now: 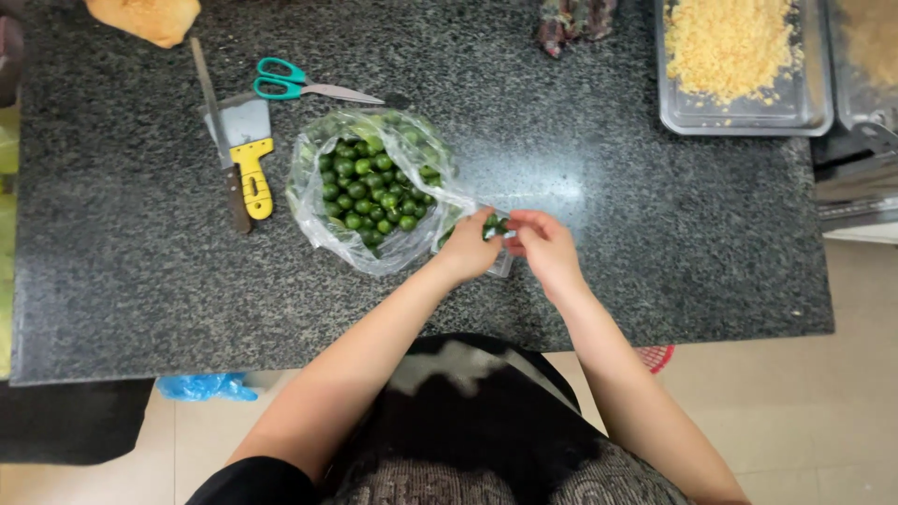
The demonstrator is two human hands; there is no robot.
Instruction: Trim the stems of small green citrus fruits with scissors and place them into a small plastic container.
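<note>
Clear bag: we see a clear plastic bag (318,201) lying open near the middle of the dark speckled stone counter (608,243), its mouth turned towards us and spread wide.
Bag contents: it is full of small round green fruits (369,187), glossy and heaped together, like little limes.
Left hand: our left hand (468,251) sits just right of the bag, towards the counter's near edge, fingers curled and pinching a few green pieces (494,224).
Right hand: our right hand (545,248) meets the left one, its fingertips closed on the same green pieces from the other side.
Small container: beneath the hands we make out something clear (503,265), touching the bag's edge; whether it is a tub or more plastic we cannot tell.
Steel tray: at the counter's far right corner stands a shallow metal tray (739,120) holding a heap of yellow crumbs (730,47).
Second tray: just beside it, off the right edge, a second tray (865,103) holds browner crumbs; it is cut by the frame.
Tools: left of the bag lie a scraper with a yellow handle (251,154) and a long knife (220,140), touching each other.
Scissors: teal-handled scissors (299,84) lie behind the bag, blades pointing right.
Far edge: a tan bundle (145,19) at the far left corner, and a dark patterned cloth (572,23) nearer the middle.
Below the counter: a blue plastic bag (206,385) shows under the near edge.
</note>
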